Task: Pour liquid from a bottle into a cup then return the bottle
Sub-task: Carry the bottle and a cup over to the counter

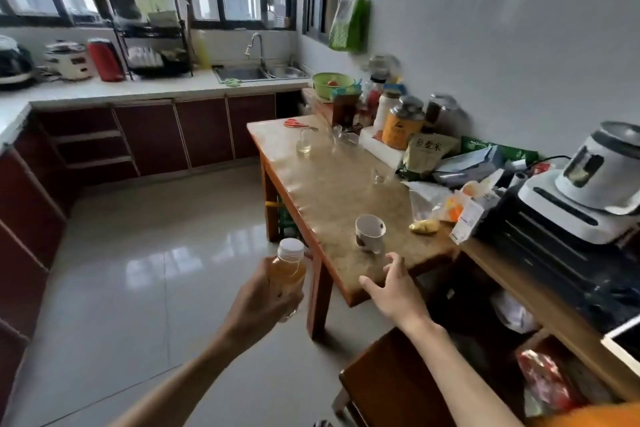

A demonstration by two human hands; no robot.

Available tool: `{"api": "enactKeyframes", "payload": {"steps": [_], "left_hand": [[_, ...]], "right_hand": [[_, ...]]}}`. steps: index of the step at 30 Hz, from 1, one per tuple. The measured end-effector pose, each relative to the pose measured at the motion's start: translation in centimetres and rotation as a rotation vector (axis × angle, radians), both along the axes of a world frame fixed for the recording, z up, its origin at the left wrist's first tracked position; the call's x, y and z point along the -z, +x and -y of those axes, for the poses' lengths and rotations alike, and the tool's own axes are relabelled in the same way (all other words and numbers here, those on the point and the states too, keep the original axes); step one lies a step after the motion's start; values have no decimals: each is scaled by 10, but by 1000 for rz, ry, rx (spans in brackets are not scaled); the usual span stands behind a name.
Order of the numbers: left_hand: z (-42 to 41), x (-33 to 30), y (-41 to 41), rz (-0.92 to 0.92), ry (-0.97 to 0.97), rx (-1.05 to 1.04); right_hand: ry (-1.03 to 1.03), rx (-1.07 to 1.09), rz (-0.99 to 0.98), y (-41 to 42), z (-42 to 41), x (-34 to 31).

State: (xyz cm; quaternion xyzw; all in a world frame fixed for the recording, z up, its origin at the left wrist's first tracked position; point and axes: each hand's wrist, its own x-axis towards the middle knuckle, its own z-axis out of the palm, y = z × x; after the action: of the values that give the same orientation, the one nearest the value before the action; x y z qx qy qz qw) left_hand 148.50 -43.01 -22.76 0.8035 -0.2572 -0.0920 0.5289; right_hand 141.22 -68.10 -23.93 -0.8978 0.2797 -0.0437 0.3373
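Kitchen: tiled floor, dark red cabinets under a white counter, barred windows; a wooden table (pixel 332 170) stands along the right wall. All places below are given from the cup.

Cup (pixel 370 233): white mug with a dark print, upright and looking empty, on the table's near end, mouth open to me. Likely ceramic, so stiff, breakable, steady enough to take a pour without a hold.

Bottle (pixel 288 272): small clear plastic, amber liquid well up the body, white cap on. Held left of the cup and nearer me, off the table edge, above the floor, roughly upright. I judge it light, thin-walled, prone to give if squeezed, perhaps slick. Best hold is mid-body; the cap needs a separate twist.

Left hand (pixel 263 298): wrapped around the bottle's lower body, fingers closed on it, forearm reaching up from lower left.

Right hand (pixel 394 288): empty, fingers spread and curled, just nearer me than the cup, over the table's near corner; whether it touches the wood I cannot tell.

Pour not yet begun; cap comes off first.
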Motion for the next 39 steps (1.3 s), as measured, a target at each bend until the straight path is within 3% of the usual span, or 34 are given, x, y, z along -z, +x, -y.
{"api": "enactKeyframes", "payload": {"steps": [14, 23, 31, 39], "left_hand": [[129, 68, 216, -313, 49, 67], [162, 110, 307, -309, 109, 219], [168, 104, 365, -254, 93, 196], [121, 76, 389, -181, 7, -82]], "right_hand": [[-159, 97, -361, 220, 125, 101], [-80, 345, -383, 271, 129, 131], [-195, 130, -249, 322, 114, 93], [-281, -236, -111, 399, 72, 43]]}}
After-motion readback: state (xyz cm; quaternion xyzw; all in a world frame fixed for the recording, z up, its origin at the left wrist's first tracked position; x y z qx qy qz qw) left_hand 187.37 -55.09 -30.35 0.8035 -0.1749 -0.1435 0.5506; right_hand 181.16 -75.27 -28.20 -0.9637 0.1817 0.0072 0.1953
